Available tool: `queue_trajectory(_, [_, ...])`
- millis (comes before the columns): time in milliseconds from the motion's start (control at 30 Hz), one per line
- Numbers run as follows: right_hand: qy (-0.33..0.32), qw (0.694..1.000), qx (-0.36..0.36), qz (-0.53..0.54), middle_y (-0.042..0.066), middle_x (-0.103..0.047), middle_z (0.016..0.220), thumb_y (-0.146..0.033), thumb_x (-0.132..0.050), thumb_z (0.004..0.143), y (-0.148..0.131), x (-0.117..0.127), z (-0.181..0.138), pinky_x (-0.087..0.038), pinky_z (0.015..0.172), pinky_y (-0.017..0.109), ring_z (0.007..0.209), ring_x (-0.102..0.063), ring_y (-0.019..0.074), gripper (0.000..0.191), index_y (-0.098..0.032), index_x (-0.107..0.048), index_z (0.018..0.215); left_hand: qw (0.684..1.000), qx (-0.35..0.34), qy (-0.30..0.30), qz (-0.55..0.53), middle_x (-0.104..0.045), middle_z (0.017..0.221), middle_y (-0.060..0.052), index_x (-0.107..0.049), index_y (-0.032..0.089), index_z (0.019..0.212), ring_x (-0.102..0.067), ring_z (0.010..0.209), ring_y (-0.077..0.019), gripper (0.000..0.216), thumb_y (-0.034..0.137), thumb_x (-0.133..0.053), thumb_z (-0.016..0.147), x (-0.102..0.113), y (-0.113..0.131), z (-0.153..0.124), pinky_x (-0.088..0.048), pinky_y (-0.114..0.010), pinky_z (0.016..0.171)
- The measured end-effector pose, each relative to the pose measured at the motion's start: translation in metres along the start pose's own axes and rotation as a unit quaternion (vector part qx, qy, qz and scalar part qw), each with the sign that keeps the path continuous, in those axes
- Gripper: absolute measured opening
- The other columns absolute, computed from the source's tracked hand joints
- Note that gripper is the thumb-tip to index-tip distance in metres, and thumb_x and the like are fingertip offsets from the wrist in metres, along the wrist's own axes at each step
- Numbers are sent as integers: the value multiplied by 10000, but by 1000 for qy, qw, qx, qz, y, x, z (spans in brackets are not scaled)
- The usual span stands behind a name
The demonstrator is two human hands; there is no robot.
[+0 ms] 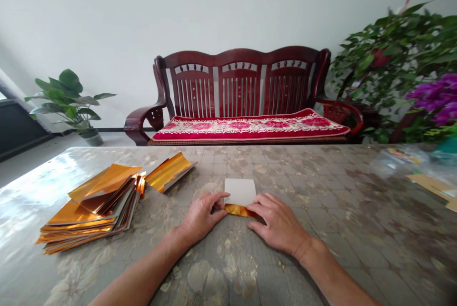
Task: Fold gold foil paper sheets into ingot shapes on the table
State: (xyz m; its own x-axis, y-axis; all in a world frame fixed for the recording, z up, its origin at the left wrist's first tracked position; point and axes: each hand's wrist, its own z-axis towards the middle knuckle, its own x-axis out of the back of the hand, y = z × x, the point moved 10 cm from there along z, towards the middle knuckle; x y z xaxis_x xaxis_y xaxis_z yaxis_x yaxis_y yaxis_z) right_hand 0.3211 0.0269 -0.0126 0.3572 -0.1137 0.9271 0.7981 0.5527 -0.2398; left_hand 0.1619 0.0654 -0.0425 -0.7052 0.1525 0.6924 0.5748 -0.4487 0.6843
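Observation:
A small sheet of paper (240,192), white on its upper face and gold foil on the other, lies on the table (321,201) in front of me. Its near edge is folded up so a gold strip (237,210) shows. My left hand (202,215) presses the left end of that fold with its fingertips. My right hand (278,222) presses the right end, fingers flat on the table. Both hands touch the sheet and pinch its folded edge.
A stack of gold foil sheets (89,211) lies at the left, with one curled gold sheet (169,171) behind it. Clear packets and brown card (428,182) sit at the right edge. A wooden bench (243,96) and potted plants (396,63) stand beyond the table.

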Motion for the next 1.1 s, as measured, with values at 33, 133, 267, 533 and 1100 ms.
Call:
queue_trajectory(33, [6, 1000, -2, 0, 26, -647, 965, -292, -752, 797, 0, 0, 0, -437, 832, 345, 931, -548, 220, 228, -250, -691, 1012, 1000, 4, 1, -26, -633, 795, 27, -620, 238, 1188, -570, 763, -148, 350, 218, -626, 839, -1, 0, 1, -425, -261, 738])
queue_trajectory(133, [35, 999, 3, -15, 35, -662, 965, -268, -706, 848, 0, 2, 2, -432, 827, 352, 933, -552, 224, 153, -238, -692, 997, 990, 29, 7, -139, -594, 771, 32, -594, 203, 1201, -530, 689, -124, 364, 270, -619, 844, -5, -2, 3, -404, -236, 676])
queue_trajectory(267, [92, 995, 35, -1, 44, -680, 911, -237, -583, 936, -3, 11, 2, -413, 808, 339, 895, -557, 212, 125, -223, -707, 935, 969, 71, 21, -235, -538, 709, 37, -609, 157, 1153, -478, 624, -112, 354, 329, -601, 843, -6, -7, 6, -371, -220, 608])
queue_trajectory(533, [81, 953, -59, 285, 2, -598, 689, -312, -533, 942, 8, 30, 9, -392, 621, 239, 653, -550, 128, 272, -185, -706, 774, 973, 69, 8, -220, -575, 677, 0, -738, 154, 846, -485, 622, -119, 346, 484, -637, 816, 20, 29, 10, -370, -219, 584])
queue_trajectory(1100, [56, 961, -91, 257, 23, -731, 917, -219, -579, 892, 27, -14, 10, -496, 776, 266, 833, -668, 156, 206, -251, -771, 960, 990, 125, -5, -69, -764, 874, -16, -772, 227, 933, -678, 806, -197, 203, 300, -616, 826, -10, -7, 8, -476, -274, 742])
